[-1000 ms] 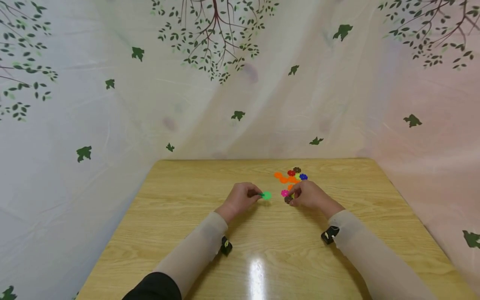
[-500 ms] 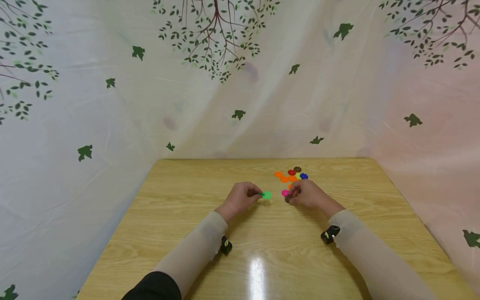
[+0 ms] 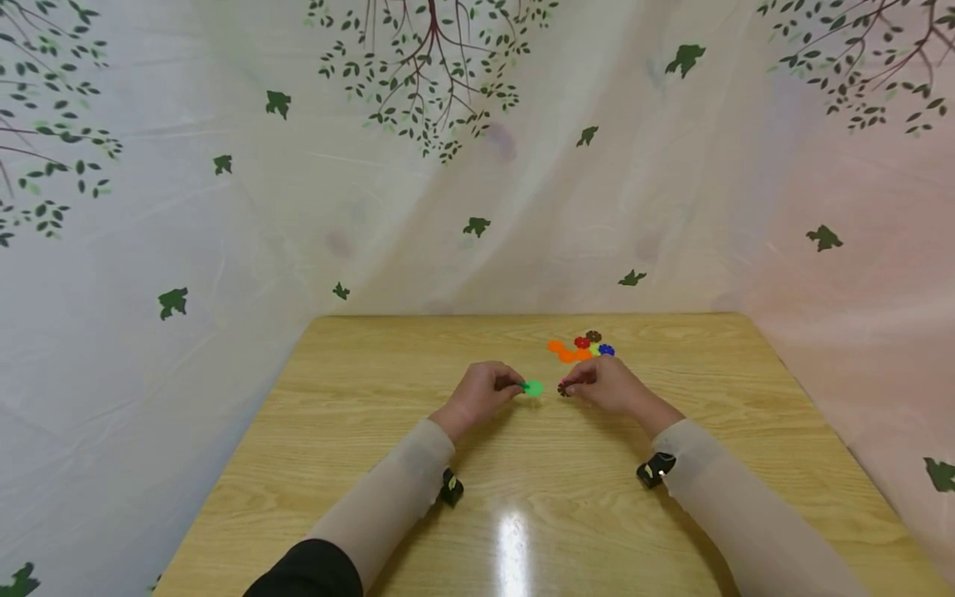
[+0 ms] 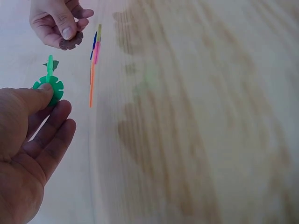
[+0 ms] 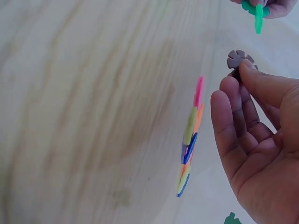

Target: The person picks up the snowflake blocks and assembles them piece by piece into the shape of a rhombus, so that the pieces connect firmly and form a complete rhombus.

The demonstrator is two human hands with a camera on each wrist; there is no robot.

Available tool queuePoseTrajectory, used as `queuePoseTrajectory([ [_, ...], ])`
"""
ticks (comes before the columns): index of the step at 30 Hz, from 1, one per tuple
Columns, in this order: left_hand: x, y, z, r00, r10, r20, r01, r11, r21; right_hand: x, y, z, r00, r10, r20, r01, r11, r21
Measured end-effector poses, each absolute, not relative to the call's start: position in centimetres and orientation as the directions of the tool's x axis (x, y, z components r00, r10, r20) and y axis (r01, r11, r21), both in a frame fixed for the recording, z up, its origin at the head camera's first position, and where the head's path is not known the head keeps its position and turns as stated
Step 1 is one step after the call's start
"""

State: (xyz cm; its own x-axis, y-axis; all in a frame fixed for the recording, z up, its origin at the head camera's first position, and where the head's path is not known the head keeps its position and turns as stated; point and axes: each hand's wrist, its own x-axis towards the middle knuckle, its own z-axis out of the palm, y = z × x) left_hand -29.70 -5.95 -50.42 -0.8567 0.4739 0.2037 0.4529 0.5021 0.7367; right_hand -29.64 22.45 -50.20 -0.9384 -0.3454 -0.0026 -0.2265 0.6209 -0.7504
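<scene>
A pale cloth backdrop [image 3: 410, 249] printed with branches and dark green birds fills the upper part of my head view. Below it spreads a wood-grain table [image 3: 567, 514], a bright strip of glare near its front. Two beige sleeves [image 3: 739, 497] reach in from the bottom corners, each with a small black device [image 3: 655, 470] at the wrist.

I see the left hand [image 3: 481, 394] and right hand [image 3: 615, 385] facing each other over the table's far half. Just beyond the right hand lies a loose cluster of notched discs: orange [image 3: 567, 355], red [image 3: 582, 342], blue [image 3: 606, 350], yellow, and a spare brown one [image 3: 593, 336]. My right wrist view adds a pink disc [image 5: 199, 91].

The left thumb and fingers pinch a green disc [image 4: 56, 88]; a lighter green disc [image 4: 50, 67] stands edge-on against it, pointing toward the right hand. The right thumb and fingertips pinch a brown disc [image 5: 239, 59], near the green pair but apart from it.
</scene>
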Motion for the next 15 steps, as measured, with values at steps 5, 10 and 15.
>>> queuePoseTrajectory([
  [5,-29.7,-5.9,-50.5,-0.858,0.474,0.197,0.448,0.504,0.738,-29.3,21.9,-49.8,-0.937,-0.349,0.012,-0.228,0.585,-0.779],
  [10,-29.8,-5.8,-50.6,-0.849,0.482,0.217,0.470,0.501,0.727,-29.1,21.3,-49.4,-0.934,-0.358,0.005,-0.211,0.540,-0.814],
  [15,-29.8,-5.5,-50.5,-0.850,0.482,0.215,0.466,0.494,0.734,-28.8,20.9,-48.9,-0.924,-0.383,0.020,-0.241,0.539,-0.807],
])
